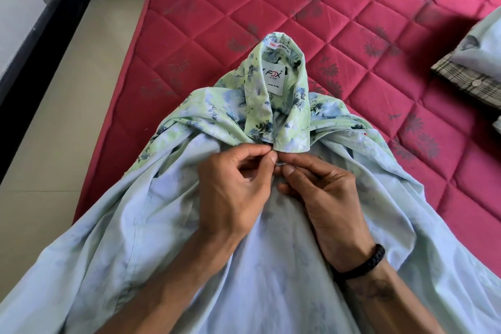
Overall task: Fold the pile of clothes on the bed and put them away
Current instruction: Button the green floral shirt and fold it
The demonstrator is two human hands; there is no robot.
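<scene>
- Fingertips [273, 156] of both hands are pinched at the floral shirt [189, 225] placket, just below its collar [276, 95].
- Folding is judged barely begun; folded clothes [471, 68] lie well apart.

Bare mattress [352, 8] beyond floral shirt [189, 238], folded clothes [471, 68] blocking right edge

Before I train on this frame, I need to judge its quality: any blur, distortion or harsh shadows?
Head view: the shirt label and both hands are sharp; wide-angle bending curves the mattress edge; soft daylight, a dark shadow beside the folded clothes.
</scene>
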